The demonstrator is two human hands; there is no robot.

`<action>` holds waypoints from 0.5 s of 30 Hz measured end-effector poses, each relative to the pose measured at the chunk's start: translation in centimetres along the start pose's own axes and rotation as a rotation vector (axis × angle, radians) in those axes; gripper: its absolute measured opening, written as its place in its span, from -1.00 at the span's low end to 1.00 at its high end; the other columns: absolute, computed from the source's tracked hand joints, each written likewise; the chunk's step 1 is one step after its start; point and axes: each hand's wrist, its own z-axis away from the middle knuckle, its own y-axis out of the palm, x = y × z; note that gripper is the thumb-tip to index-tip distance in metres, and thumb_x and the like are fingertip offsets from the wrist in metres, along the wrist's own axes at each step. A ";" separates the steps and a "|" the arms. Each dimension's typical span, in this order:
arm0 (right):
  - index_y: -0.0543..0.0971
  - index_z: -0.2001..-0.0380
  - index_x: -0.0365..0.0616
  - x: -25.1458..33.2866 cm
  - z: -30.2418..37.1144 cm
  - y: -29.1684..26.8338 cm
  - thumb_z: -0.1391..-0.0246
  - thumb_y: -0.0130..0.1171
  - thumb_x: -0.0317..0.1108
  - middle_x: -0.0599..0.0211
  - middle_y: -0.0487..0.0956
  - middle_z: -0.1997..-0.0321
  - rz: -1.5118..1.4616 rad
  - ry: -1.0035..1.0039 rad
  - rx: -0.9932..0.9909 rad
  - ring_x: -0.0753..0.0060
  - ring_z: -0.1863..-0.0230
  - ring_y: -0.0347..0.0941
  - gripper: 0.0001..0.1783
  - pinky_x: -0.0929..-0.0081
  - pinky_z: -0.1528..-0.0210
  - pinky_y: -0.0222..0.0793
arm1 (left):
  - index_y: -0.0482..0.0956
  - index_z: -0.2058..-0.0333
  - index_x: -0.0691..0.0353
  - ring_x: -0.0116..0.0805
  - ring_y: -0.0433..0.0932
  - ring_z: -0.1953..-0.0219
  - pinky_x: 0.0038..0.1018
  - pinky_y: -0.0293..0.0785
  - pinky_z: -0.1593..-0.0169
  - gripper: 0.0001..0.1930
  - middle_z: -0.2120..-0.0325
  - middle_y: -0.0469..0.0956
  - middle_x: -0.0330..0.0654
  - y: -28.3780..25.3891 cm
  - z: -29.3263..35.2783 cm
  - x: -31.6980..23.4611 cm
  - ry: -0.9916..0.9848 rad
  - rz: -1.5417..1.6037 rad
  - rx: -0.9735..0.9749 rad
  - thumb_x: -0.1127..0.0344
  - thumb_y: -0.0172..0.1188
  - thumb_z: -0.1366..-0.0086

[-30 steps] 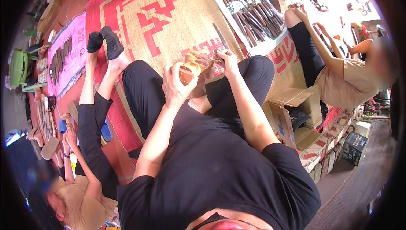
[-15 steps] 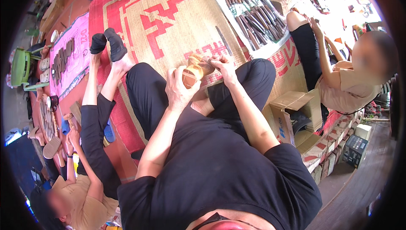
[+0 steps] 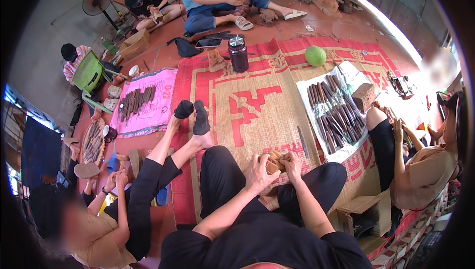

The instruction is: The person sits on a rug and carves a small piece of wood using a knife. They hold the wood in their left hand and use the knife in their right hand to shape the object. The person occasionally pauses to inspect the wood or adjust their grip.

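A small carved wooden piece (image 3: 273, 164), light brown with a flat-cut base, is held over my crossed legs. My left hand (image 3: 259, 175) wraps round its base end. The closed fingers of my right hand (image 3: 293, 165) press against its far side, and whatever they may pinch is too small to make out. Just beyond my right hand, a thin dark tool (image 3: 303, 142) lies on the woven red and straw mat (image 3: 262, 115). To the right, several dark-handled carving tools (image 3: 339, 118) lie in rows on a white sheet (image 3: 321, 151).
A dark tumbler (image 3: 238, 54), a green ball (image 3: 315, 56) and a small wooden figure (image 3: 216, 61) stand at the mat's far side. More tools lie on a pink cloth (image 3: 166, 83). People sit on both sides and beyond. An open cardboard box (image 3: 378, 212) stands near right.
My view has tilted up, bringing in the far floor and more people. Both hands still hold the carving; my right fingers have come closer to my left hand.
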 end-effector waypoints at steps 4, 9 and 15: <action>0.47 0.51 -0.17 -1.9 -0.6 0.6 0.18 0.39 -0.32 0.19 0.53 0.43 -0.103 0.094 -0.031 0.07 0.28 0.52 -0.73 0.20 0.24 0.37 | 0.45 0.08 0.07 -0.05 0.52 0.20 -0.16 0.52 0.20 -0.41 0.21 0.35 -0.09 0.7 -1.1 -1.0 -0.004 -0.059 0.058 0.04 0.44 0.10; 0.50 0.50 -0.19 -1.2 -0.7 1.3 0.17 0.39 -0.32 0.09 0.58 0.39 -0.057 0.264 -0.141 0.01 0.29 0.53 -0.74 0.19 0.25 0.38 | 0.44 0.09 0.08 -0.03 0.52 0.20 -0.15 0.53 0.21 -0.41 0.22 0.35 -0.08 0.9 -1.1 -1.1 -0.010 -0.041 0.067 0.04 0.44 0.10; 0.40 0.57 -0.09 -6.0 -2.3 2.4 0.05 0.29 -0.47 0.49 0.39 0.56 -0.600 0.448 -0.227 0.47 0.49 0.36 -0.77 0.46 0.46 0.26 | 0.45 0.13 0.15 0.00 0.50 0.23 -0.15 0.51 0.22 -0.44 0.25 0.35 -0.03 0.6 0.4 -0.8 0.090 -0.031 -0.030 0.08 0.44 0.09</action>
